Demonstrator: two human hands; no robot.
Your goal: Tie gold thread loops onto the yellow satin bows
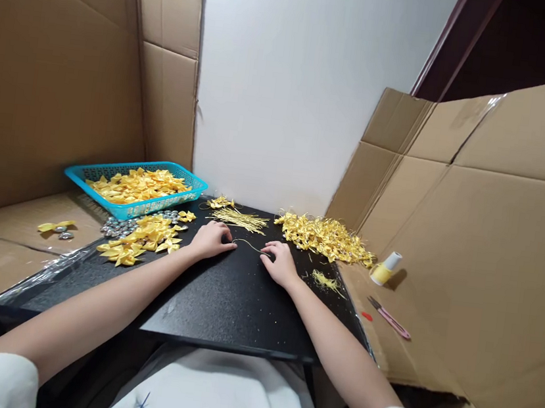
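Note:
Over the middle of the black table (220,310), a thin gold cord (248,245) runs in a slight curve between my two hands. My left hand (212,239) pinches one end of it, and my right hand (279,262) pinches the other. Just behind lies a bundle of cut gold cords (241,219). Left of my left hand are loose yellow ribbon bows (152,234) and several silver buttons or beads (120,228). To the right and beyond my right hand is a heap of yellow bows with gold cord ends (325,237).
A blue basket (189,192) of yellow bows stands at the back left. On the right cardboard lie pink-handled thread snips (390,318), a red piece (366,316) and an upright yellow thread spool (383,270). Cord scraps (326,281) lie at the table's right. Cardboard walls (168,85) flank both sides.

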